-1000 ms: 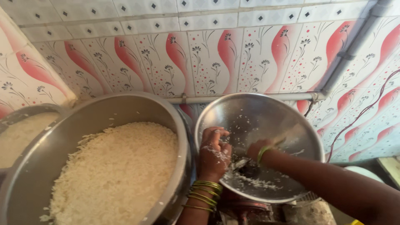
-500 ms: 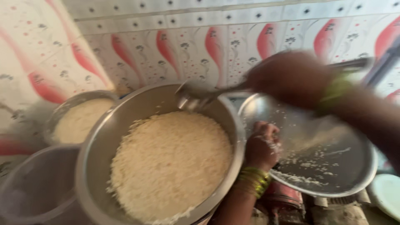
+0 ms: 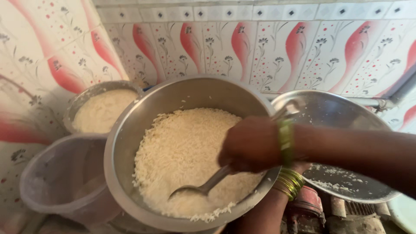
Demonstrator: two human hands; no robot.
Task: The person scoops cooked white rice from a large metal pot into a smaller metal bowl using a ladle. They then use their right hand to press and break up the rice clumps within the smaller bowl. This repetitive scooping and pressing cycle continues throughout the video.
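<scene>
head view: a spoon [image 3: 203, 186] is gripped by the right hand [image 3: 251, 145], its bowl dug into the rice [image 3: 182, 151] at 6 o'clock of the big pot [image 3: 130, 130]. the left hand is hidden beneath; its grip cannot be told. the plate [image 3: 346, 117] at 3 o'clock carries only scattered grains, so serving is judged barely begun.

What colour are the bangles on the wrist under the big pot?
Golden yellow bangles, a stack on the left wrist, clearest in the head view.

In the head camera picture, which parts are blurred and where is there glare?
Head view: the right hand and its forearm are motion-blurred; the rice and wall tiles look fairly sharp; soft glare lies on the steel plate.
</scene>
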